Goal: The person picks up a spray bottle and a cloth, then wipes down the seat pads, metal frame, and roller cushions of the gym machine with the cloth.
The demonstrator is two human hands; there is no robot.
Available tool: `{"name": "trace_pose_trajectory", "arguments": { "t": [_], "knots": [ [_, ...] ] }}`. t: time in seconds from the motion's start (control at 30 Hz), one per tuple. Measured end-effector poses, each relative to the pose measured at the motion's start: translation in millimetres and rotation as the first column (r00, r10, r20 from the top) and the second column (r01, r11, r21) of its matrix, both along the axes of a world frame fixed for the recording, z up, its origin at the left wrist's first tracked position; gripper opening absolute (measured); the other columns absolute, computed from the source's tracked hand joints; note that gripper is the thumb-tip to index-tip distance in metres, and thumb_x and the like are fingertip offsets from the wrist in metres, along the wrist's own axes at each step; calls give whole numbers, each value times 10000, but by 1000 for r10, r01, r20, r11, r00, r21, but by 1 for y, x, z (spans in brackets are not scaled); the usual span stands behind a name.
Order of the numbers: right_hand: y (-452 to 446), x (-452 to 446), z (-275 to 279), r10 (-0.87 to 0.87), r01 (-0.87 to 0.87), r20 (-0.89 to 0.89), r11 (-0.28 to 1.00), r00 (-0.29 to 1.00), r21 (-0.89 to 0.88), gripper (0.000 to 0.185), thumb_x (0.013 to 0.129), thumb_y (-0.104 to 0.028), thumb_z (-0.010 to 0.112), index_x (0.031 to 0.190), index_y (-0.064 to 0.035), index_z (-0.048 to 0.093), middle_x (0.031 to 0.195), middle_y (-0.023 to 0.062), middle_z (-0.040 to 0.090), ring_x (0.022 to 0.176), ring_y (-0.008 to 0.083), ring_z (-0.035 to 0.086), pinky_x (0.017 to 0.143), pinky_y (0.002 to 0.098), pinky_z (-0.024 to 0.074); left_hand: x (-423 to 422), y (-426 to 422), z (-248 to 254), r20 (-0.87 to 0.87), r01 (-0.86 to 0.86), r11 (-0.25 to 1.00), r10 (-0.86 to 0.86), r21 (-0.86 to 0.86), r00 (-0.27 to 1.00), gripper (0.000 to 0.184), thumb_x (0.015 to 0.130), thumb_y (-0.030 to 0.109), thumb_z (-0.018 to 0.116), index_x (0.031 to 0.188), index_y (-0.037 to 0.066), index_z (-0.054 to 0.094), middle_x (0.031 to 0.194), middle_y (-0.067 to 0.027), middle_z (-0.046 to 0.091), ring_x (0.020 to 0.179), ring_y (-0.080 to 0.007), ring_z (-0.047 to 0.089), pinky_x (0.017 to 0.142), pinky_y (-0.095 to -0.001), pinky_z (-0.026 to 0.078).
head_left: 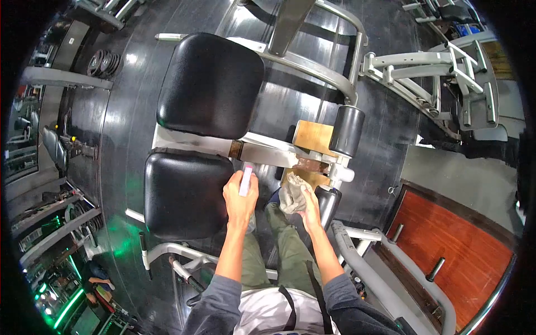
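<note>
My left hand (239, 202) is closed around a slim white object with a pink end (245, 180), whose exact kind I cannot make out. It is held beside the right edge of the nearer black padded seat (187, 192). In my right hand (310, 209) is a crumpled beige-grey cloth (292, 194), gripped between thumb and fingers. The cloth hangs just left of the lower black foam roller (328, 202). Beyond both hands runs the machine's light metal beam (268, 155), with brown worn patches on it.
A second black pad (212, 84) lies farther off, and another foam roller (347, 131) stands at the beam's end. Wooden plates (314, 137) sit under the beam. Grey metal frames (413, 268) rise at the right. A person (100, 274) is at the lower left.
</note>
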State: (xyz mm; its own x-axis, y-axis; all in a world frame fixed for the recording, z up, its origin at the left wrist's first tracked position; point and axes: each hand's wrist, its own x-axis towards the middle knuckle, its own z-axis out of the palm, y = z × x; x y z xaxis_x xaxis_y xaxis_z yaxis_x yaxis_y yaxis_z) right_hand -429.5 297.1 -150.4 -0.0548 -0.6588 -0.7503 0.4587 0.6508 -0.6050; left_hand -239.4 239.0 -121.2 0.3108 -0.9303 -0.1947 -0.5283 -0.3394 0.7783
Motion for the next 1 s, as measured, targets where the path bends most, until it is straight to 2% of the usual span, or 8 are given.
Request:
{"name": "trace_pose_trajectory", "arguments": {
  "t": [0.07,0.1,0.13,0.2,0.37,0.57,0.93,1.0],
  "knots": [
    [-17,6,-11,26,-29,-36,998,999,-64,480,942,-354,557,1334,-86,484,1253,43,568,1109,158,567,854,343,493,3,1,5,-97,9,999,-6,32,995,254,871,145,613,702,-12,507,587,-129,517,516,-248,544,506,-353,420],
    [-26,11,-22,102,-131,-181,979,978,-156,477,933,-336,580,1325,-78,492,1243,49,572,1111,161,551,885,332,469,4,2,7,-189,24,998,-11,66,982,231,858,120,614,722,-23,494,668,-189,523,586,-361,545,559,-401,421],
    [-36,16,-29,159,-241,-328,943,931,-230,476,924,-318,603,1316,-70,500,1234,55,576,1113,165,535,917,320,445,7,7,-1,-192,23,997,-9,69,981,231,858,120,614,722,-23,494,668,-189,523,586,-361,545,559,-401,421],
    [-56,32,-39,153,-248,-363,941,919,-229,450,902,-241,625,1299,-56,521,1214,104,600,1135,191,548,948,311,425,13,21,-21,-222,133,991,-130,-3,966,232,928,185,591,779,27,509,669,-29,496,532,-86,524,473,-268,416],
    [-95,82,-50,156,-484,-728,834,667,-265,475,809,-125,690,1247,1,557,1252,158,583,1154,253,557,1003,341,402,9,49,-21,-496,0,995,50,101,867,171,932,164,604,883,14,538,703,-17,526,567,-79,549,512,-242,455],
    [-81,101,-55,41,-783,-944,571,329,-248,579,635,6,660,1193,-149,643,1310,84,547,1186,324,494,1018,394,418,23,56,-13,-522,94,991,-31,95,852,141,938,131,587,877,12,542,714,-13,513,579,-78,549,538,-241,458],
    [-91,115,-67,-28,-578,-908,763,419,-290,629,604,77,573,1183,-157,651,1206,125,601,1110,332,533,1006,403,427,48,43,1,-771,306,928,-34,211,636,183,940,191,584,908,13,556,753,-40,587,583,-119,605,556,-262,478],
    [-91,121,-60,-3,-682,-901,653,433,-330,616,587,60,597,1168,-139,652,1260,104,572,1119,323,519,1002,393,432,45,44,3,-778,270,937,4,222,628,187,940,190,580,903,8,556,753,-48,590,567,-123,600,551,-267,481]
  ]
}}
